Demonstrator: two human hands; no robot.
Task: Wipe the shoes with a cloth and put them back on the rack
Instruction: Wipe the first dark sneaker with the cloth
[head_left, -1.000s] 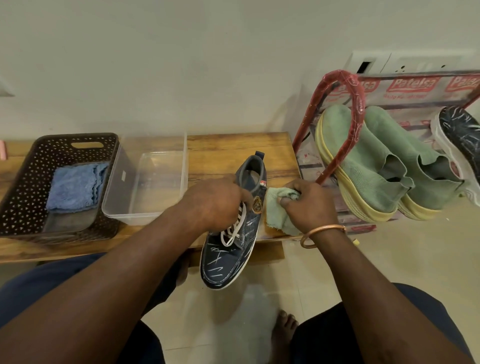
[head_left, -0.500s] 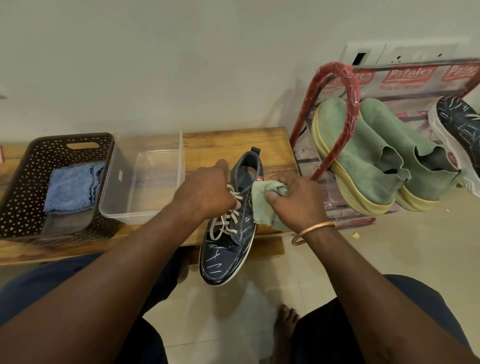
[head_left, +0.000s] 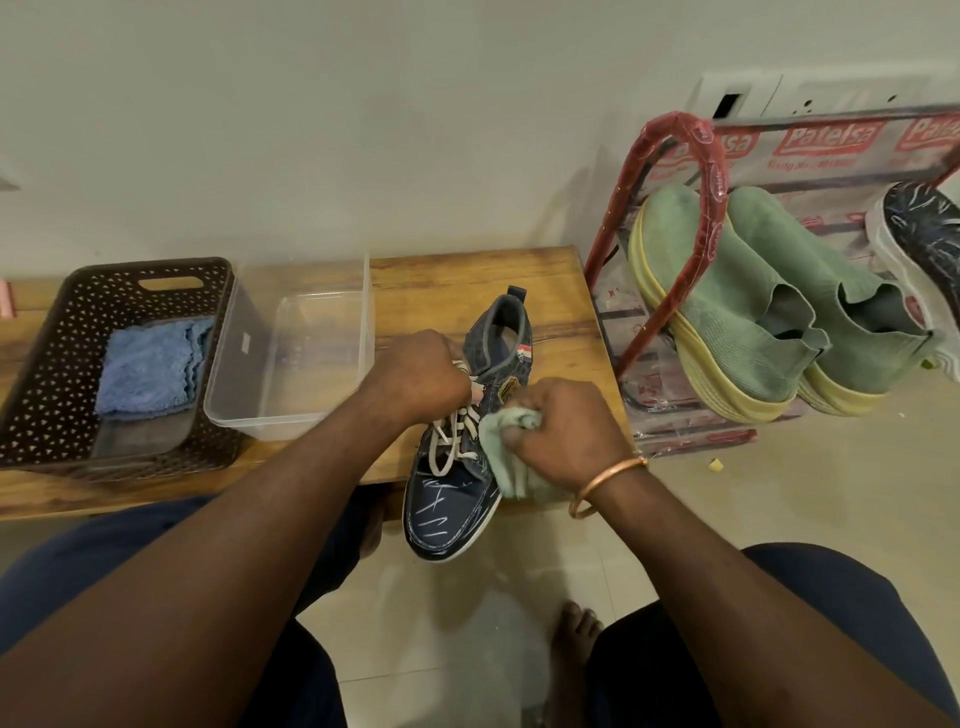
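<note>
Denim sneaker (head_left: 452, 512), toe overhanging the surface's (head_left: 467, 280) front edge, is gripped at the laces by the left hand (head_left: 415, 376); the right hand (head_left: 566, 431) bunches one green cloth (head_left: 498, 457) against its side. A hard rub could wrench it loose, floorward. Right of the surface, one rack (head_left: 716, 171) holds two green shoes (head_left: 727, 312), one dark sneaker (head_left: 919, 228).
</note>
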